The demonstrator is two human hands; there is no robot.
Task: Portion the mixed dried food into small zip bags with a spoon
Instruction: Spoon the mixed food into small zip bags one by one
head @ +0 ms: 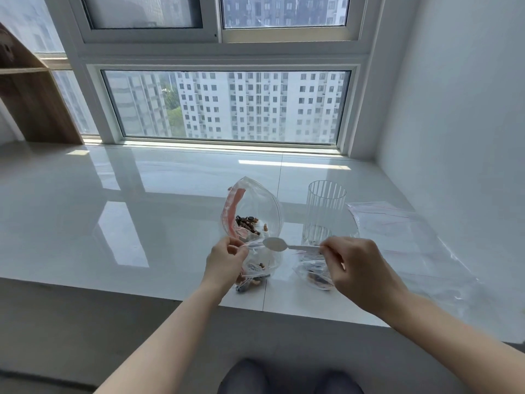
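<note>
**Empty spoon at the bag mouth, spills likely on both sides**

The left hand (224, 261) pinched the rim of a small zip bag (255, 273) that stood near the front edge of the table (85, 217), its fingers clamped on the plastic to hold the mouth apart. The right hand (356, 268) gripped the handle of a white spoon (277, 245), fingers curled tight round it, with the bowl hovering just over that mouth and looking empty. Behind, the large bag of mixed dried food (251, 213) stood open, a modest heap inside. A second small bag (315, 275), already holding some food, lay under the right hand, close to the front edge.

The thin rim could slip from the pinch, folding the mouth shut so the next scoop scattered. The large bag looked floppy; a nudge from the spoon might tip it. The ribbed glass (325, 213) stood just beside the spoon's path, and a wide swing could knock it. The spare flat bags (397, 223) lay toward the right edge.
</note>
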